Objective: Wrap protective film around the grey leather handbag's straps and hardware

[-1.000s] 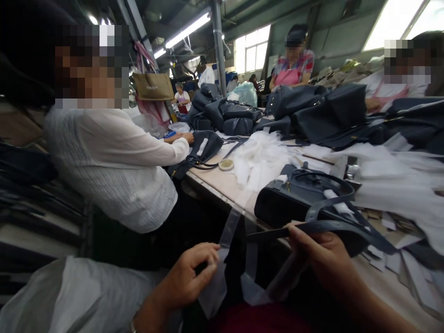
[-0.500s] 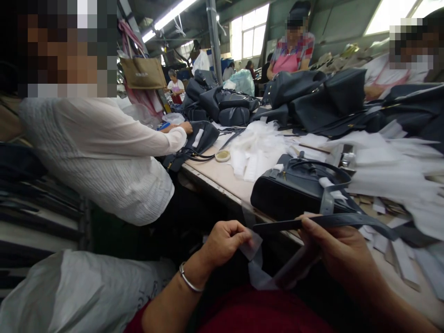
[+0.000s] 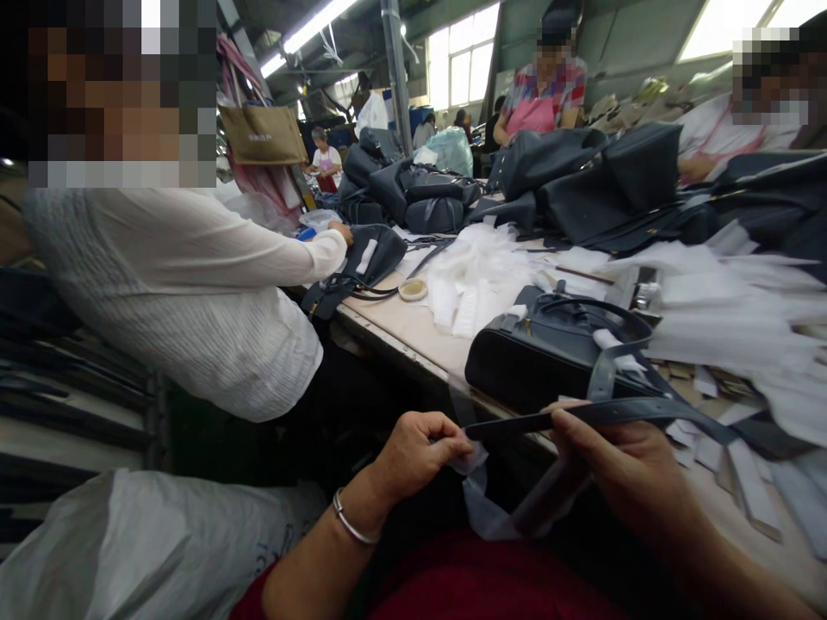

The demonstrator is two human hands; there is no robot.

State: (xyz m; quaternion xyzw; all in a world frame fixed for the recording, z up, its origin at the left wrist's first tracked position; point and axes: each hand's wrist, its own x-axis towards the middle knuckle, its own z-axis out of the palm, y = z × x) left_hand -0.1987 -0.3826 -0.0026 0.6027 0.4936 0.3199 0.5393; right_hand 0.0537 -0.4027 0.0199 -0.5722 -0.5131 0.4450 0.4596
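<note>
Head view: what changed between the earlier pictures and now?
The bare left hand has moved right, toward the tip of the flat dark-blue strap, its grip now closed on a translucent plastic strip. The right hand still holds the strap; the rounded dark-blue bag stays put.

I get glare from the upper-right window [image 3: 727,27] and upper-left tube light [image 3: 318,26]; lower centre is dark, edges stretched.

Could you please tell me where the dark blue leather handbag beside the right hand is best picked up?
Probably by its thin dark looped handle, from above: the loop arches over the handbag, while the right hand and the flat dark blue strap it pinches crowd the near right side.
</note>
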